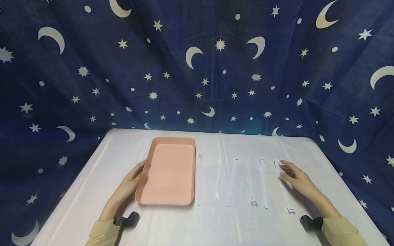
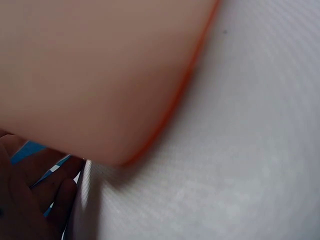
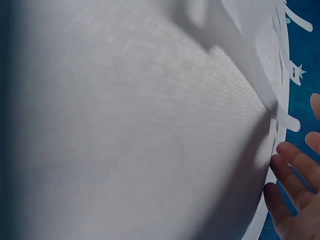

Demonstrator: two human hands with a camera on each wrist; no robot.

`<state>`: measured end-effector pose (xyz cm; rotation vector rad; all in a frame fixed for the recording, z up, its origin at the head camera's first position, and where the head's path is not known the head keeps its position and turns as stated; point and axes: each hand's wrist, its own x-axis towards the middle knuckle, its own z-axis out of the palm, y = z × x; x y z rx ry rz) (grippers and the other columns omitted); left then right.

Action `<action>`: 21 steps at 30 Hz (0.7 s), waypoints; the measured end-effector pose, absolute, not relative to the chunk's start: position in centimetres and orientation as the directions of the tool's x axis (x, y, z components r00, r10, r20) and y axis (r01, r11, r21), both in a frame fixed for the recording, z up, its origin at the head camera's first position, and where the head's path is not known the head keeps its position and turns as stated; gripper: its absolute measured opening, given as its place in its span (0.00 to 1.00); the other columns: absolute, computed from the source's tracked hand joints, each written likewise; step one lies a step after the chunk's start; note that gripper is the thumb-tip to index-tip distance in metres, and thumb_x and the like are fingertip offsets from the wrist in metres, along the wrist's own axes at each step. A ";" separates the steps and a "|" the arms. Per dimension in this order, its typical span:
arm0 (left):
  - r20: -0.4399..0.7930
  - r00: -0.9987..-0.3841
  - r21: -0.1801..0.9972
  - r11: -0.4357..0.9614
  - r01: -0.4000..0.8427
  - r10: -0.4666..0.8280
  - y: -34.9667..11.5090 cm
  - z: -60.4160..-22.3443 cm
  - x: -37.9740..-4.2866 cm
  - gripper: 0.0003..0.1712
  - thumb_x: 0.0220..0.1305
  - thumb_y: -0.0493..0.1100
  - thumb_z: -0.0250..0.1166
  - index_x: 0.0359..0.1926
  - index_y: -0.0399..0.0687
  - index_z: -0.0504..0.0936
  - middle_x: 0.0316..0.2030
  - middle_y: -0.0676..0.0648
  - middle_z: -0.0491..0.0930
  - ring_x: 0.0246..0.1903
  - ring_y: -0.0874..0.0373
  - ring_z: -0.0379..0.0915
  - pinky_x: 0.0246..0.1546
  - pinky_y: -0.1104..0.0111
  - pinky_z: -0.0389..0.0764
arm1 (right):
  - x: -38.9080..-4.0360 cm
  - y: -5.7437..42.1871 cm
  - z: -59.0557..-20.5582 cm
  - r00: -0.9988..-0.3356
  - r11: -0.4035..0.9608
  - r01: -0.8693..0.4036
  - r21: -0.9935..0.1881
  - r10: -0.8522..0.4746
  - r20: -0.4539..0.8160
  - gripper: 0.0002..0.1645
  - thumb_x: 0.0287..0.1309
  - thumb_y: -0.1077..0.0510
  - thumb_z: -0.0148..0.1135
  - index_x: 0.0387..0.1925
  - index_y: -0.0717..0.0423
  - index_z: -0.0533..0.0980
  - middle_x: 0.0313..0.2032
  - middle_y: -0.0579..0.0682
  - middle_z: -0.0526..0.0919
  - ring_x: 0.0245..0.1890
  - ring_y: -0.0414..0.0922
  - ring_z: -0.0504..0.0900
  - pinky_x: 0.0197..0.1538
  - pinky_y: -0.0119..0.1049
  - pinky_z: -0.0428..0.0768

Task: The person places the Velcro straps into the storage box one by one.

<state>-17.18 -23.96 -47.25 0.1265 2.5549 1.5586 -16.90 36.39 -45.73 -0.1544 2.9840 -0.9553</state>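
My left hand (image 1: pixel 130 182) rests against the left side of a shallow pink tray (image 1: pixel 164 200), its fingertips at the rim. In the left wrist view, the tray's underside or wall (image 2: pixel 100 75) fills the upper left, and loosely spread fingers (image 2: pixel 62 200) show beyond it. My right hand (image 1: pixel 300 182) hovers beside the rightmost white strap (image 1: pixel 282 186), which has a small buckle at its near end. The right wrist view shows the fingers apart from the strap's rounded end (image 3: pixel 287 121). The hand appears to hold nothing.
Several more white buckled straps lie lengthwise between tray and right hand, among them one strap (image 1: pixel 199 181) beside the tray and another (image 1: pixel 263 184) farther right. A white cloth (image 1: pixel 212 225) covers the table. Behind it hangs a dark blue curtain (image 1: pixel 172 61) with moons and stars.
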 end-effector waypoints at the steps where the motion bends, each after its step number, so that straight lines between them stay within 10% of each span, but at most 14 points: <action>1: -0.079 -0.986 0.889 0.457 -0.002 0.149 -24.0 -47.3 -17.2 0.31 0.75 0.50 0.46 0.74 0.53 0.53 0.74 0.37 0.51 0.74 0.36 0.42 0.71 0.40 0.50 | -17.0 36.4 -45.7 -0.995 0.809 -0.088 -0.581 -0.093 0.023 0.35 0.68 0.51 0.54 0.68 0.66 0.58 0.59 0.73 0.70 0.58 0.71 0.70 0.55 0.65 0.71; 21: -0.082 -0.987 0.893 0.449 -0.012 0.136 -23.8 -47.3 -17.0 0.31 0.75 0.52 0.46 0.74 0.55 0.53 0.74 0.38 0.51 0.74 0.37 0.42 0.71 0.39 0.50 | -18.9 35.6 -45.7 -0.998 0.808 -0.054 -0.587 -0.033 0.045 0.31 0.64 0.59 0.58 0.65 0.69 0.62 0.52 0.70 0.77 0.49 0.62 0.78 0.46 0.46 0.79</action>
